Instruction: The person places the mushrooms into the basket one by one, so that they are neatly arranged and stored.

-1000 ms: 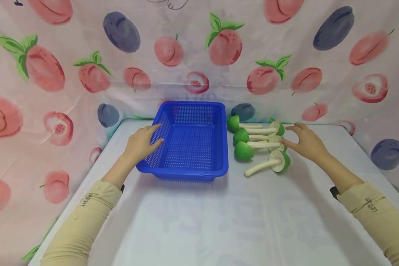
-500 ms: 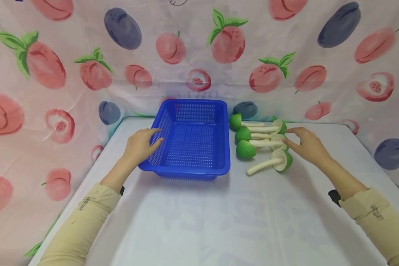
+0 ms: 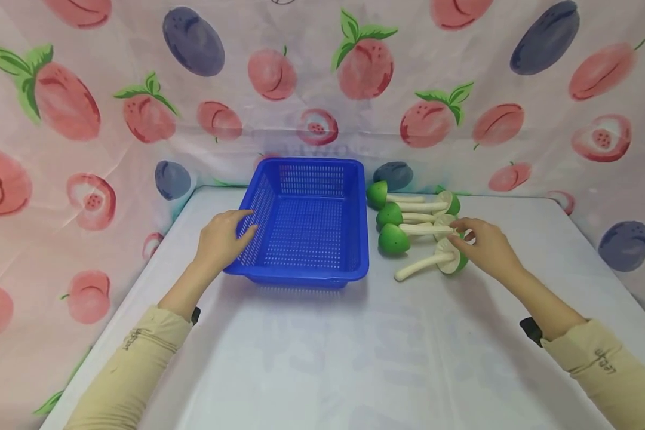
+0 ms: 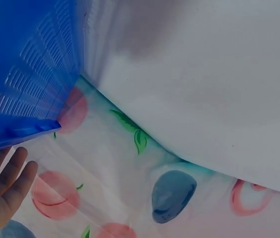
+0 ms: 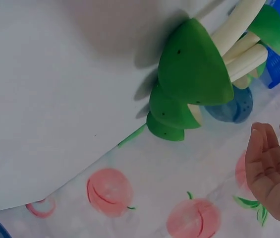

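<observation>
A blue perforated basket (image 3: 306,222) stands on the white table (image 3: 355,346); its corner also fills the left wrist view, basket (image 4: 21,64). My left hand (image 3: 243,224) rests with straight fingers on the basket's left rim, and the left hand (image 4: 3,191) shows loose below the corner. Right of the basket lie several toy mushrooms (image 3: 393,240) with green caps and cream stems. My right hand (image 3: 455,233) reaches their right-hand caps, its fingertips at a cap. In the right wrist view the right hand (image 5: 273,168) is flat and holds nothing, just apart from the mushrooms (image 5: 194,64).
Cloth printed with peaches and plums (image 3: 365,65) walls the table at the back and both sides. One mushroom (image 3: 451,258) lies nearest me, stem pointing left. The white tabletop stretches from the basket toward me.
My right hand has moved left and a little nearer, onto the right-hand mushroom caps. My left hand stays on the basket's left rim. The view has shifted slightly.
</observation>
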`<action>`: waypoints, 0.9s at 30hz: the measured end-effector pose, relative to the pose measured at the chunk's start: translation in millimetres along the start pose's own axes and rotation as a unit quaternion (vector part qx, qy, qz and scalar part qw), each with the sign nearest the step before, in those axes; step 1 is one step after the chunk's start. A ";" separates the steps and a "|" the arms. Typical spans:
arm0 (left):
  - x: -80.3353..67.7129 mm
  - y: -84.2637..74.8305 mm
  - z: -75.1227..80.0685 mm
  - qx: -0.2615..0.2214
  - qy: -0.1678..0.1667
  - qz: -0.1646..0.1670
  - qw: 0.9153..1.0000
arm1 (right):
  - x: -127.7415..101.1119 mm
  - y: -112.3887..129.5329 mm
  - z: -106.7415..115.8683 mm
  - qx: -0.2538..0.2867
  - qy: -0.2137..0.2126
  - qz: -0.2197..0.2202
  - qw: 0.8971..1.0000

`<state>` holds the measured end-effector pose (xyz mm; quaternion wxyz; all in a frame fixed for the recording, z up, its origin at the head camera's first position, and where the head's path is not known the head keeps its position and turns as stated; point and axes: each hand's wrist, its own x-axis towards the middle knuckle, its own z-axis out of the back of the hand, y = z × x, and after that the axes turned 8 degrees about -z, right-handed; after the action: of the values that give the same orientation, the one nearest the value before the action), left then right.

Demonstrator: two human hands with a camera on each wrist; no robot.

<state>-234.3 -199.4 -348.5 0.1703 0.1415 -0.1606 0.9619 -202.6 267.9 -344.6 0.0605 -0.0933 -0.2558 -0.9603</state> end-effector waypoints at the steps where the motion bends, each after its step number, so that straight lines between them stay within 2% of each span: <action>1: -1.0 0.7 -0.2 -0.001 -0.002 0.004 1.000 | -0.3 1.1 -1.5 0.000 0.003 0.001 1.000; 9: -11.6 4.8 -7.5 -0.032 -0.003 0.028 0.999 | -5.7 4.2 -14.5 -0.005 0.033 -0.015 0.999; 12: -14.4 4.3 -10.8 -0.060 0.002 0.040 0.997 | -6.9 -0.2 -15.3 -0.012 0.031 -0.019 0.999; 15: -15.8 3.9 -13.7 -0.097 0.015 0.058 0.994 | -5.3 -9.0 -12.3 -0.025 0.041 -0.003 0.999; 21: -15.3 4.5 -15.6 -0.140 0.042 0.093 0.985 | 0.1 -26.6 -8.7 -0.038 0.093 0.029 0.994; 27: -12.6 2.7 -17.0 -0.138 0.048 0.092 0.985 | 4.4 -42.6 -6.4 -0.015 0.165 0.053 0.985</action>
<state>-227.6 -199.3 -368.8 0.1063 0.0549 -0.2958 0.9477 -214.8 301.1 -369.6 0.1508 0.0521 -0.2225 -0.9618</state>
